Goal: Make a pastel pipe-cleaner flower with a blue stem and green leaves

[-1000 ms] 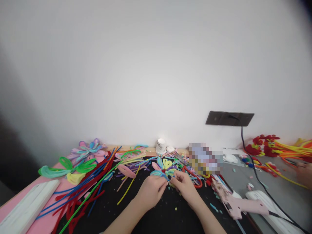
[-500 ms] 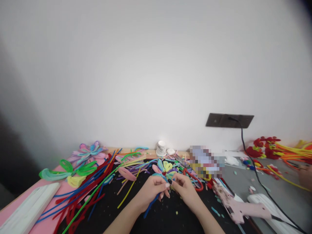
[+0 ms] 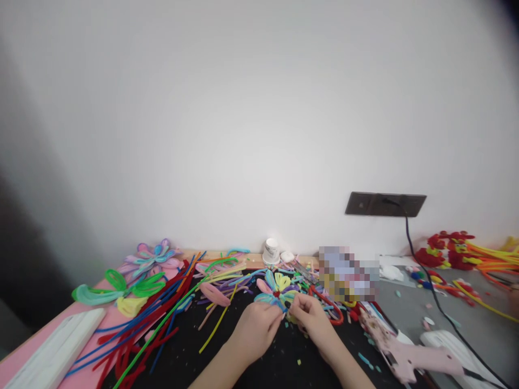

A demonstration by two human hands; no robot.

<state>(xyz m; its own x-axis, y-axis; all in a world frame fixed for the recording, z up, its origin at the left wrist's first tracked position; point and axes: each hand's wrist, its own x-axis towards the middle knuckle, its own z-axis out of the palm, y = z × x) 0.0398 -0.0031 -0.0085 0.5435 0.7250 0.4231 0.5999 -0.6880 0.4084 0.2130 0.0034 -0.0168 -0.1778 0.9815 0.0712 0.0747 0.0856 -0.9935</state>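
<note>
A pipe-cleaner flower [image 3: 277, 293] with pink, yellow and light blue looped petals and a red centre is held over the black mat [image 3: 259, 367]. My left hand [image 3: 259, 329] has its fingers closed on the flower's lower left side. On the lower right side, my right hand [image 3: 308, 320] pinches at the petals, its fingertips close to those of my left hand. The flower's underside is hidden by my fingers.
Loose pipe cleaners [image 3: 133, 329] and a green looped flower [image 3: 121, 289] lie left. A white cup [image 3: 271, 252] stands by the wall. A pink glue gun [image 3: 417, 357] lies right, its cord rising to a socket [image 3: 385, 204]. Another person's hand [image 3: 514, 302] shows at the right edge.
The flower shows more fully and faces me more. My left hand has turned, its back now more visible, and the blue strip below it is hidden. The whole view has shifted slightly.
</note>
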